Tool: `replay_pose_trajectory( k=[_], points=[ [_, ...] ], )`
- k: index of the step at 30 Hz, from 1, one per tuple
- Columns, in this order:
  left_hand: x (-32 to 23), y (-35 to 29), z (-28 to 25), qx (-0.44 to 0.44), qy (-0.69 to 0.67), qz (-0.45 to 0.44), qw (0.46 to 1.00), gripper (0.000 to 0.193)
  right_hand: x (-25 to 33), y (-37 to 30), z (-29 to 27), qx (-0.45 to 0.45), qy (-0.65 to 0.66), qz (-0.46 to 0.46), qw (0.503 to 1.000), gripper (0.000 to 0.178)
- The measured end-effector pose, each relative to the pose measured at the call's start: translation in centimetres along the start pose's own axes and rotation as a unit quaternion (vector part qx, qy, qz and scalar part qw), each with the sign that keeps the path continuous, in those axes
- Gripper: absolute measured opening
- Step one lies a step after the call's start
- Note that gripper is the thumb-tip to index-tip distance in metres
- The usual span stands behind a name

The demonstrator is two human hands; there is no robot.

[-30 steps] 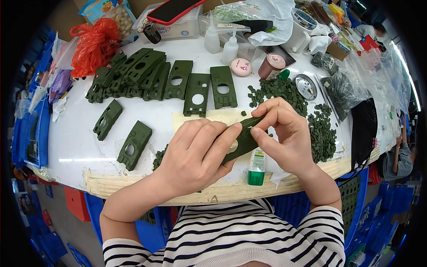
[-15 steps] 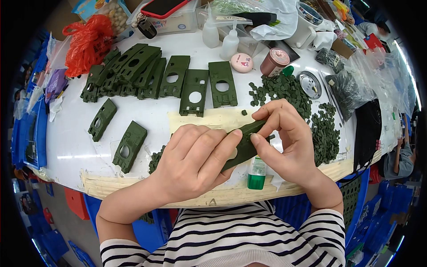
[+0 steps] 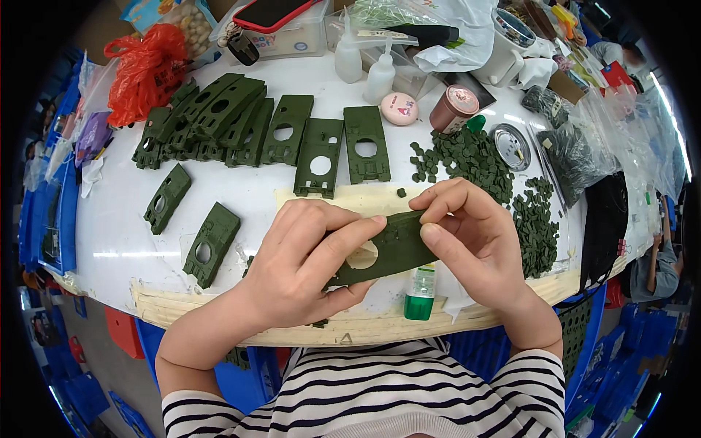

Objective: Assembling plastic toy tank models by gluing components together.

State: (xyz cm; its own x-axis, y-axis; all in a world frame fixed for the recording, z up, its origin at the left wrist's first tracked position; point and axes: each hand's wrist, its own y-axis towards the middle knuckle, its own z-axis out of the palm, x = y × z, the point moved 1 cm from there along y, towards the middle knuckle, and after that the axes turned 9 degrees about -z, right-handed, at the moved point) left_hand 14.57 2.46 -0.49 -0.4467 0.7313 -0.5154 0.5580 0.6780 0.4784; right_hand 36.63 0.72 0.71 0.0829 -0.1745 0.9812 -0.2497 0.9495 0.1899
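Note:
My left hand (image 3: 296, 255) is closed round the left end of a dark green plastic model-vehicle hull plate (image 3: 403, 244) with a round hole in it. At its right end, the thumb and fingers of my right hand (image 3: 482, 244) pinch the edge. Any small part between those fingertips is hidden. Below the plate stands a small bottle with a green cap (image 3: 418, 305). Beyond my hands lie similar green hull plates (image 3: 319, 146), and a heap of small green pieces (image 3: 471, 160) spreads near my right hand.
More hull plates (image 3: 219, 109) are stacked at the back left; two lie separately nearer. White squeeze bottles (image 3: 380, 77), a pink round case (image 3: 399, 109) and a pink tin (image 3: 454, 109) stand behind. A round metal lid (image 3: 510, 146) and bagged parts (image 3: 569, 157) lie right.
The held plate has turned to lie more level, showing more of its face and hole. My right hand has shifted slightly down and right along with its end.

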Motion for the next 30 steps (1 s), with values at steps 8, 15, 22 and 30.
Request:
replay_pose_trajectory(
  k=[8, 15, 22, 30],
  points=[
    [0.0, 0.0, 0.1, 0.013, 0.011, 0.022, 1.0, 0.062, -0.5, -0.1, 0.0, -0.007, 0.032, 0.01, 0.999, 0.022],
    [0.1, -0.2, 0.2, 0.009, 0.018, 0.033, 0.999, 0.06, -1.0, -0.3, -0.1, -0.014, 0.04, -0.025, 0.999, 0.021],
    [0.2, 0.3, -0.4, 0.032, 0.002, 0.001, 0.999, 0.062, -0.8, 0.0, -0.2, -0.015, 0.037, -0.027, 0.999, 0.019],
    [2.2, -0.1, 0.2, -0.058, -0.233, -0.083, 0.967, 0.09, -0.7, -0.1, -0.1, -0.05, 0.115, -0.042, 0.991, 0.021]
  ],
)
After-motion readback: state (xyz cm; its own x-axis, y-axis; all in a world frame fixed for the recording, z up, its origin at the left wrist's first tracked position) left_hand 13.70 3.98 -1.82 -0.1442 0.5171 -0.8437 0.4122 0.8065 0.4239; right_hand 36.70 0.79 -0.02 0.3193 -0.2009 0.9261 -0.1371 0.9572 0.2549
